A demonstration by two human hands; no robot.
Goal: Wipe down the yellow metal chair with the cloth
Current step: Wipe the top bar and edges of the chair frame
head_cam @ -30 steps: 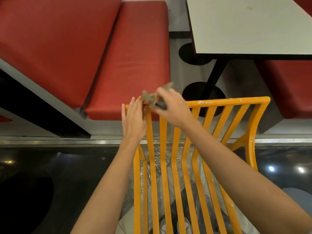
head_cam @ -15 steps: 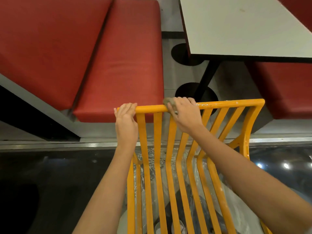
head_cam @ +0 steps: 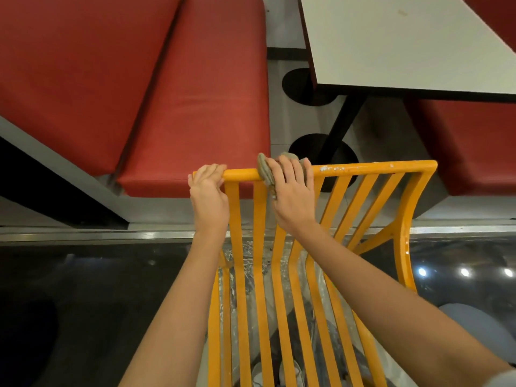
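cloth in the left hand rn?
No, the cloth sits under the right hand on the yellow chair's top rail; the left hand grips the rail bare.

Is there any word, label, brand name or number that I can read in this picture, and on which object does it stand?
None: no readable text shows on the yellow chair, the cloth, the white table or the red seats.
The white marks on the chair's top rail look like scuffs, not letters.
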